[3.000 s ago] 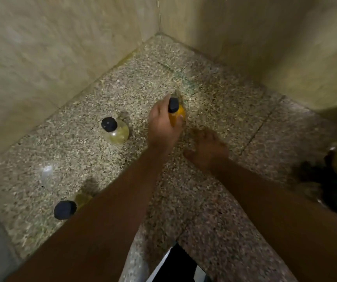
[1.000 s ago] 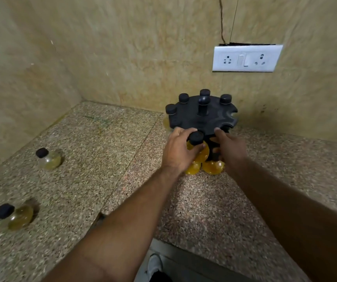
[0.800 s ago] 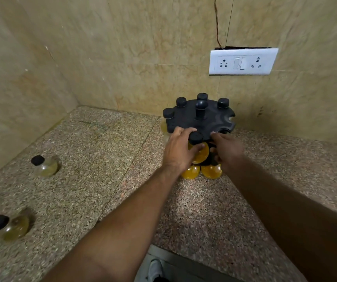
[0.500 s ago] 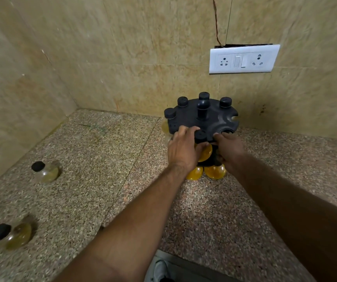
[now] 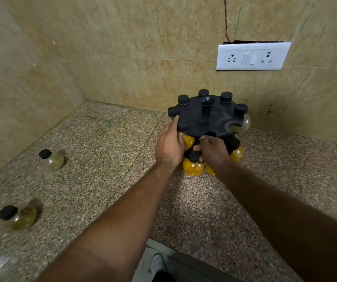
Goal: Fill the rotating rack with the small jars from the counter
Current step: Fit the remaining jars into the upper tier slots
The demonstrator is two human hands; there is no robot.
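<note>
Since the earlier frame, the orange jar (image 5: 189,141) has settled into a slot on the near-left rim of the rotating rack (image 5: 210,119). Its black cap now stands clear above the top disc and its body hangs beneath.

Far left of the rack, two pale jars with black caps rest on the speckled counter (image 5: 102,159), well apart. One pale jar (image 5: 19,217) is nearer the person and the other pale jar (image 5: 52,159) is farther back.

Just left of the rack, the left hand (image 5: 169,147) lays a straight forefinger on the disc's rim and its thumb tip on the orange jar. Its other fingers are hidden, so whether it grasps the jar cannot be told.

Under the rack's near edge, the right hand (image 5: 214,151) curls fingers and thumb round a dark part below the disc, above the lower orange jars (image 5: 193,169).

Above and right of the rack, a white switch plate (image 5: 253,57) sits on the wall.
</note>
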